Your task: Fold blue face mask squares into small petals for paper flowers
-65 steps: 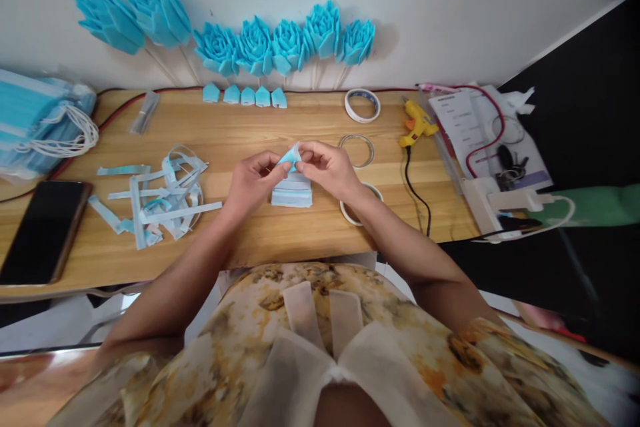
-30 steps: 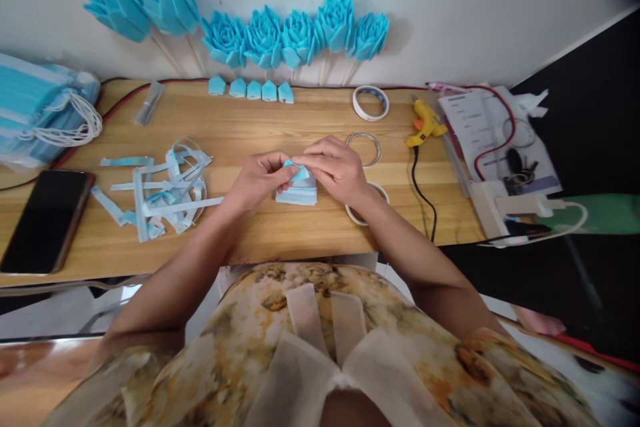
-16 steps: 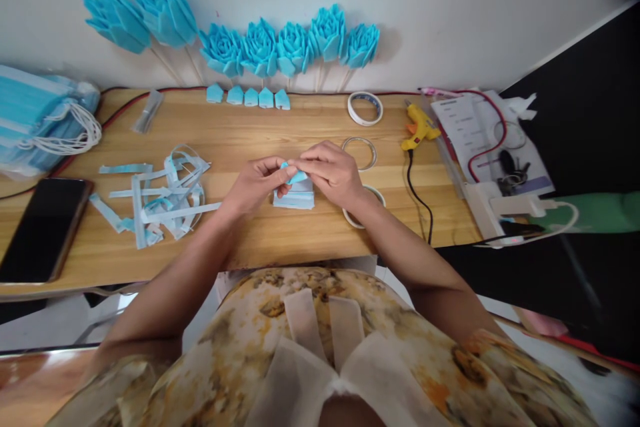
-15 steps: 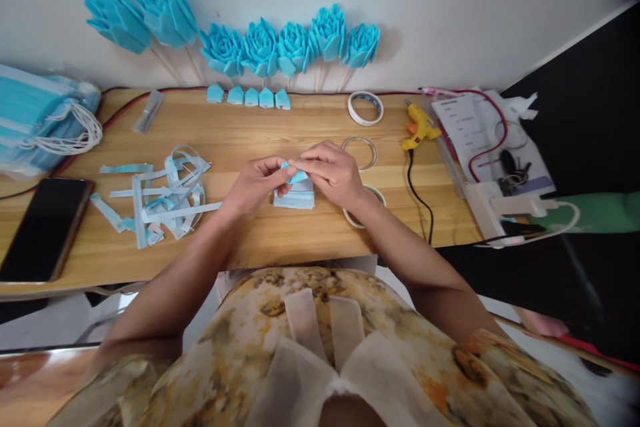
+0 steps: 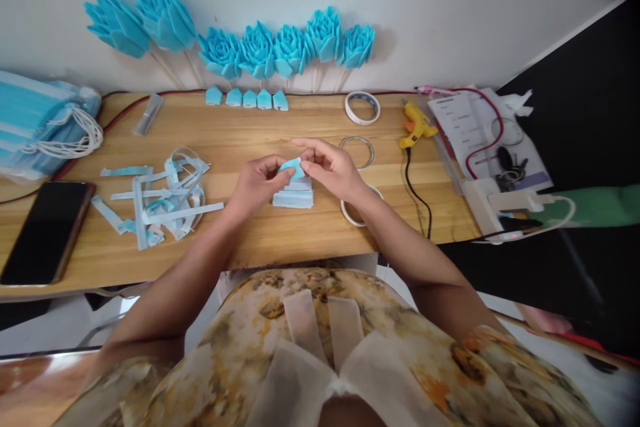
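Between thumb and fingers, my left hand point(image 5: 259, 180) pinches a small blue fabric piece point(image 5: 291, 167). My right hand point(image 5: 333, 167) is closed at the piece's right corner, thumb and fingertips gripping it there. Just below the hands lies a stack of pale blue fabric pieces point(image 5: 293, 199), its far part covered by the fingers. Along the back of the table, several small folded blue petals point(image 5: 265, 99) sit in a row. Behind them, several blue fabric flowers point(image 5: 258, 50) on sticks lean by the wall.
Cut strips point(image 5: 165, 197) lie heaped at left, beside a phone point(image 5: 47, 232) and a bag of blue masks point(image 5: 35, 120). Tape rolls point(image 5: 363, 108) and a yellow glue gun point(image 5: 418, 125) with its cord stand right. A power strip point(image 5: 487, 210) sits at the right edge.
My hands have drawn slightly apart, and the blue piece now looks opened flatter. My right fingers have shifted from on top of it to its right corner.
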### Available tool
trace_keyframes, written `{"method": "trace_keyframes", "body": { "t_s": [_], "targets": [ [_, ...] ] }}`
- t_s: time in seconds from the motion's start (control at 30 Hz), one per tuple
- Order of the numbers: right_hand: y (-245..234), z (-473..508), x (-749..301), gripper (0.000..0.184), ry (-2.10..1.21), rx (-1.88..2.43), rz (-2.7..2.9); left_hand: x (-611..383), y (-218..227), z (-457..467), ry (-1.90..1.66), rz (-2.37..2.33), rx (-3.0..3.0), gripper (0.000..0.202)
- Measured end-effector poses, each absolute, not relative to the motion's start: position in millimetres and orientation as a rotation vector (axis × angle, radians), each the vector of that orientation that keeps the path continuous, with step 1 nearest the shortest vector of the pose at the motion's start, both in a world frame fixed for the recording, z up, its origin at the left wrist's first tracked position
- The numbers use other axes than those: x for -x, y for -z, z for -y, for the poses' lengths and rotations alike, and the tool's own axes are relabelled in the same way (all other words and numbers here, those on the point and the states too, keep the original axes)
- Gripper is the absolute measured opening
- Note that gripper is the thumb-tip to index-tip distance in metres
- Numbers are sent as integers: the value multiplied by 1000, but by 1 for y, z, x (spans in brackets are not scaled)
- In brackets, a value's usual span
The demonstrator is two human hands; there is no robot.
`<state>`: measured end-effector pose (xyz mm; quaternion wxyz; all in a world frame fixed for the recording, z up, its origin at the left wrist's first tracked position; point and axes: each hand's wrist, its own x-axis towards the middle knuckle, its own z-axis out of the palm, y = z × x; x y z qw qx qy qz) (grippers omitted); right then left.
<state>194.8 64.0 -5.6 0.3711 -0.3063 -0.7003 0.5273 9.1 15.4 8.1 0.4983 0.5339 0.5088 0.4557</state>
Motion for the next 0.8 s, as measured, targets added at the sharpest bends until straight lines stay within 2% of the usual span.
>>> {"method": "trace_keyframes", "body": {
  "t_s": [0.33, 0.53, 0.8],
  "targets": [
    [6, -62, -195, 38, -1229, 817, 1804, -5, -14, -14, -1065, -1220, -1286, 30],
    [9, -65, -194, 38, -1166, 821, 1848, -6, -7, -17, -1108, -1270, -1275, 24],
    [-23, -90, -244, 30, -889, 1111, 1707, -1, -4, -18, -1174, -1319, -1319, 19]
  ]
}}
